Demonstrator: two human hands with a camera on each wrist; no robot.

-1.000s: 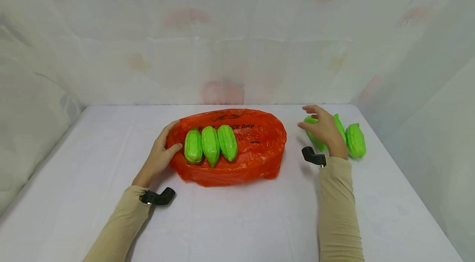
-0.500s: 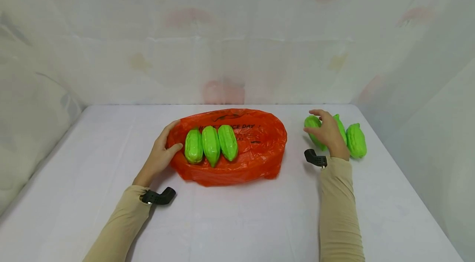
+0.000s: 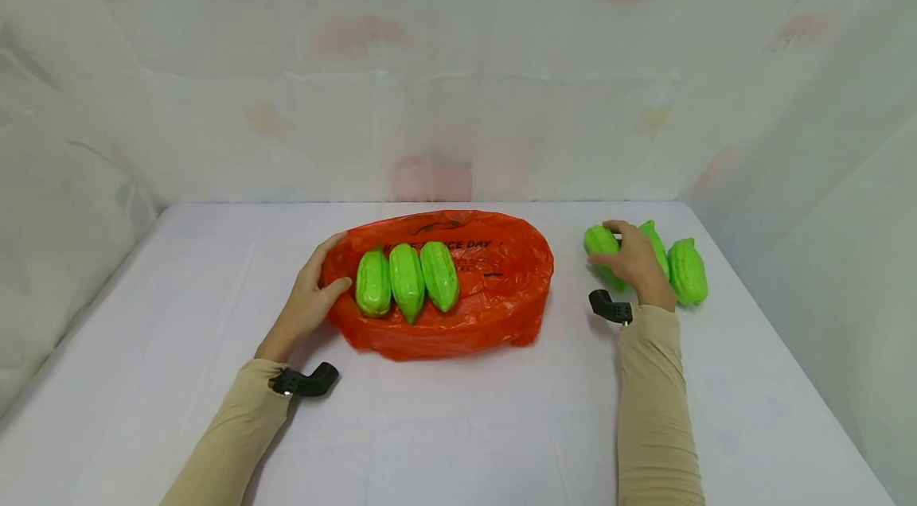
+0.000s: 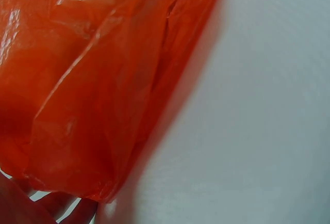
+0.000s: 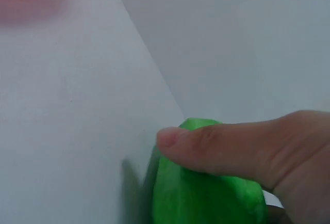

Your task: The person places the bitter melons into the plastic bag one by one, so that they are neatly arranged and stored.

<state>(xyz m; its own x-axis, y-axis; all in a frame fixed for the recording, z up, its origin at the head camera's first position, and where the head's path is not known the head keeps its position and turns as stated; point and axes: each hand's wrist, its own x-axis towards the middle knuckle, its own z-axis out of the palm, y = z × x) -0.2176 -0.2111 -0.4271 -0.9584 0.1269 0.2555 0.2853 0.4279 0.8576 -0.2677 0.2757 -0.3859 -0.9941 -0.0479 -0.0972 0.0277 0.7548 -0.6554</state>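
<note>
An open red plastic bag (image 3: 501,295) with dark print lies mid-table in the head view, and three ridged green gourds (image 3: 407,282) rest side by side in it. My left hand (image 3: 310,295) holds the bag's left rim, thumb inside; in the left wrist view its fingers show below the red plastic (image 4: 93,95). At the right, my right hand (image 3: 636,259) grips another green gourd (image 3: 600,242). The right wrist view has the thumb pressed across this gourd (image 5: 206,201), while the other fingers are mostly hidden.
Two more green gourds, one partly behind the right hand (image 3: 653,243) and one farther right (image 3: 688,271), lie on the white table (image 3: 458,426). A pale patterned cloth (image 3: 458,116) hangs along the table's back edge, with pale walls at both sides.
My right hand has moved slightly right and down and closed its fingers on the gourd, which has shifted a little left. The left hand and bag have stayed in place.
</note>
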